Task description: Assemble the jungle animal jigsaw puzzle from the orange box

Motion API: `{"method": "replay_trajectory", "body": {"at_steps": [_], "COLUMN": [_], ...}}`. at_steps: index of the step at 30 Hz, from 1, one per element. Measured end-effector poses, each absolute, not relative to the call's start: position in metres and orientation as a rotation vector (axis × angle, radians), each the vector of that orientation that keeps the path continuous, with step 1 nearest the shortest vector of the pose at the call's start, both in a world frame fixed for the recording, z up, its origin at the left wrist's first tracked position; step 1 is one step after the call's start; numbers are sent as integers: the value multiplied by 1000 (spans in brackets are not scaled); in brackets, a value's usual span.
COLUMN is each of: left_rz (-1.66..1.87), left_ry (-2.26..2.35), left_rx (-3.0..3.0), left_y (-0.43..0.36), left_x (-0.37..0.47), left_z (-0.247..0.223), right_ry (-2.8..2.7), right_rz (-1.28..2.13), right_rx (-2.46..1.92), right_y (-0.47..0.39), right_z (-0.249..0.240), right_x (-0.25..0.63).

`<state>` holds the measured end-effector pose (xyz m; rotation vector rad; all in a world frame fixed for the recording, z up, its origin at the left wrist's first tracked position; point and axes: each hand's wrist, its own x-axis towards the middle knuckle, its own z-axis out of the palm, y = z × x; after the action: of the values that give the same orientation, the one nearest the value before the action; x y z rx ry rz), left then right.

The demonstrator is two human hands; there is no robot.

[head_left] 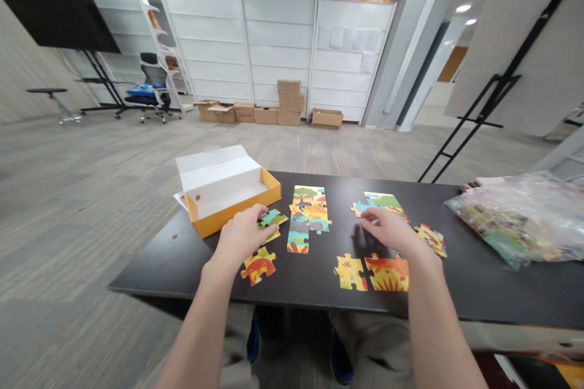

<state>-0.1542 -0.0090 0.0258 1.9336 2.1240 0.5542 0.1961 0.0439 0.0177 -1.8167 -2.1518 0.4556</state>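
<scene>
My left hand lies over green and teal jigsaw pieces, its thumb and forefinger apart; whether it presses on them I cannot tell. My right hand hovers with thumb and fingers parted, close to a green and blue puzzle section that it partly covers. Between the hands is a joined puzzle strip with a tree and animals. Nearer me are an orange and red piece, a yellow piece and an orange piece. Another piece sits right of my right wrist.
An open yellow box with a white lid stands at the dark table's left. Clear plastic bags of puzzle pieces fill the right end. Beyond are cardboard boxes, white shelving, an office chair and a whiteboard stand.
</scene>
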Motion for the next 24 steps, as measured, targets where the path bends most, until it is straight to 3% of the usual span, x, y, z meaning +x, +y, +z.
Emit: {"method": "replay_trajectory", "body": {"at_steps": [5,15,24], "left_rz": [833,1430,1368], "left_ry": [1932,1588,1684], "left_rx": [1831,1284,1276], "left_y": [-5,-26,-24], "left_x": [-167,-176,-179], "left_z": [21,59,56], "right_ry": [-2140,-2164,-2169], "right_rz": [455,402,433], "right_rx": [-1820,-1749,-1743], "right_y": [44,42,44], "right_z": [16,20,15], "right_x": [198,195,199]}}
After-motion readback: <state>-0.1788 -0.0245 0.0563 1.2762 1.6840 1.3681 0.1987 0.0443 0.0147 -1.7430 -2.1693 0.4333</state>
